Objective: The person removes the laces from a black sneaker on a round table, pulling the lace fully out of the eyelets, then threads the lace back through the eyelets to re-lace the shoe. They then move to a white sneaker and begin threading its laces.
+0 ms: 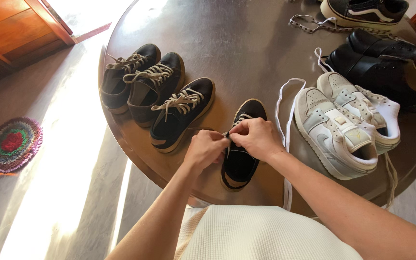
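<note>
head view: both hands meet over the black sneaker [240,159] at the round table's [246,43] near edge, left hand [205,150] and right hand [255,138] each pinched shut on its lace (fingertips touching). the shoe's long axis points away from the person, toe far; three matching sneakers [155,91] sit left, white sneakers [345,123] right.
</note>
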